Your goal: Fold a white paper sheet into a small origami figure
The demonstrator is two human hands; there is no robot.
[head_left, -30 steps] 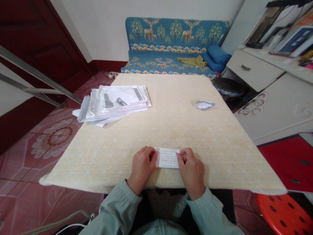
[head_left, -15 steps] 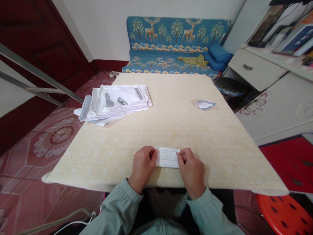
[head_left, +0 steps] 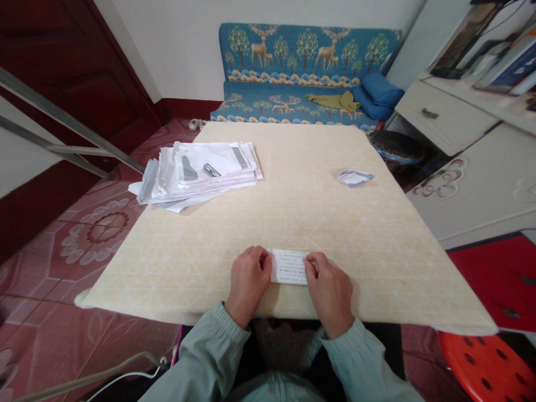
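Observation:
A small white folded paper (head_left: 290, 268) with printed lines lies near the table's front edge, between both hands. My left hand (head_left: 250, 282) is closed, thumb and forefinger pinching the paper's left edge. At the opposite edge, my right hand (head_left: 330, 287) pinches the paper between thumb and fingers. Part of each side of the paper is covered by the fingertips.
On the table's (head_left: 310, 206) left side lies a stack of papers (head_left: 201, 173) with a small metallic object (head_left: 212, 170) on top. A folded paper piece (head_left: 355, 178) rests at the right. A red stool (head_left: 488, 365) stands beside the front right corner.
The view has shifted slightly. My left hand has moved a little inward along the paper's left edge, while the right hand keeps its pinch.

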